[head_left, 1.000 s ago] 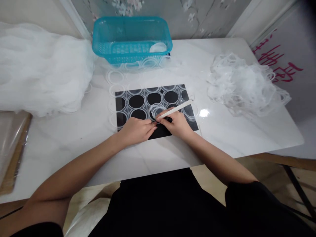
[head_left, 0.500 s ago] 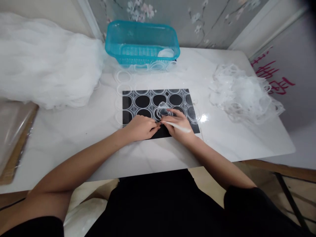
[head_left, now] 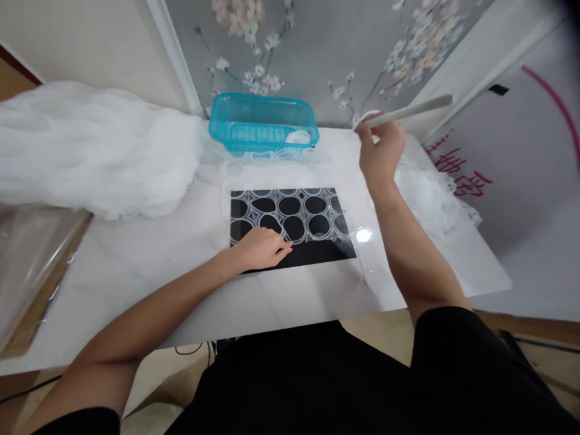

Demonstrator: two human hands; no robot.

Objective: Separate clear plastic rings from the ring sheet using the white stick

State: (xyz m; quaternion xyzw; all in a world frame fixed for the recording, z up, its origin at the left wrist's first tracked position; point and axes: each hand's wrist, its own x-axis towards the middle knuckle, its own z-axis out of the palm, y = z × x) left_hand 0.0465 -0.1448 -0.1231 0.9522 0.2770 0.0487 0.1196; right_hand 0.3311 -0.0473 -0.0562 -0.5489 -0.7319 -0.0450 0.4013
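Observation:
A clear plastic sheet with rows of round cut-outs [head_left: 299,215] lies over a black mat [head_left: 317,251]. My left hand [head_left: 261,248] rests at the sheet's near edge, fingers closed on it; the cut-outs beside it look pulled out of shape. Raised above the table's back right part, my right hand [head_left: 384,151] grips a slim white stick-like tool [head_left: 410,110], its long end pointing right. A pale, thin ring-like piece [head_left: 368,116] shows at the fingertips of that hand, partly hidden by them.
Behind the mat stands a blue plastic basket [head_left: 263,106] with a whitish round piece [head_left: 298,138] inside. A large white filmy heap [head_left: 90,151] fills the left. Clear plastic scraps [head_left: 430,193] are piled at right. Plastic-covered brown board [head_left: 49,278] lies at the left edge.
My right hand has left the sheet and risen up and to the right, carrying the white tool and the ring-like piece. My left hand stays at the sheet. The camera view has tilted upward.

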